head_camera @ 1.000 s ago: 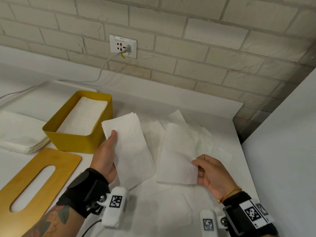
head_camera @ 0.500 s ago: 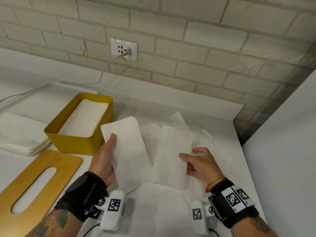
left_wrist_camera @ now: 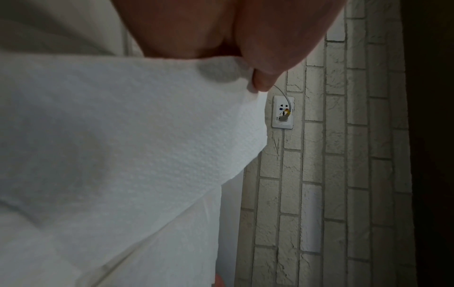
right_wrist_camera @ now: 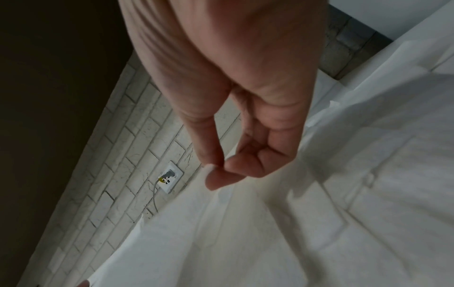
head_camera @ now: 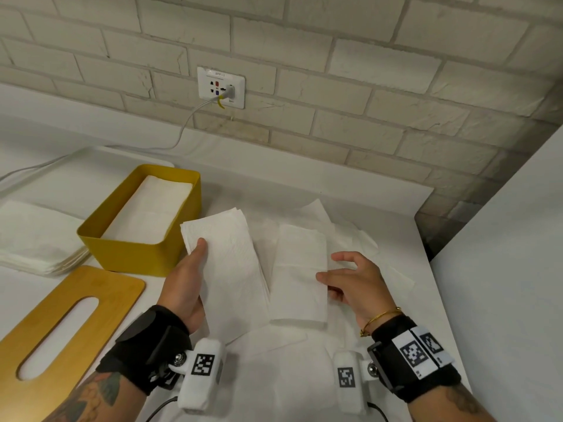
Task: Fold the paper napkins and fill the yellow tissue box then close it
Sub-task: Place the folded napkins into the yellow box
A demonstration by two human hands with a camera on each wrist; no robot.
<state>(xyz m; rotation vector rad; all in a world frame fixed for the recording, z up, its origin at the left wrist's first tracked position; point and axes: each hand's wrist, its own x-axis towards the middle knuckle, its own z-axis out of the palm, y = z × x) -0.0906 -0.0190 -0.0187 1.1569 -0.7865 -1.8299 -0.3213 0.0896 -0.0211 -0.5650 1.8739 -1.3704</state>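
- Currently the left hand [head_camera: 185, 278] grips a folded stack of napkins [head_camera: 231, 269], thumb pressed on top near its far corner and fingers hidden beneath; the left wrist view shows the thumb on the embossed paper.
- Beside it, the right hand [head_camera: 353, 284] pinches the right edge of a single folded napkin [head_camera: 298, 275] between thumb and curled forefinger, as the right wrist view shows; the other fingers are loosely bent.
- Both pieces sit over loose unfolded napkins [head_camera: 350, 239] spread on the white worktop [head_camera: 438, 330].
- Just left of the stack stands the yellow tissue box [head_camera: 137, 254], open, with folded napkins already lying inside below the rim.
- Its slotted wooden lid [head_camera: 61, 330] lies flat on the worktop nearer the person, beside a pile of fresh napkins [head_camera: 36, 239].
- The step in hand looks like joining the single folded napkin to the stack.
- To do it well, the right hand should lay the napkin squarely, long edges matched, before the left thumb lifts and re-clamps.
- A light pinch matters: the thin paper creases and drags easily.
- The stack should go into the box lengthwise and flat, so the lid seats later.
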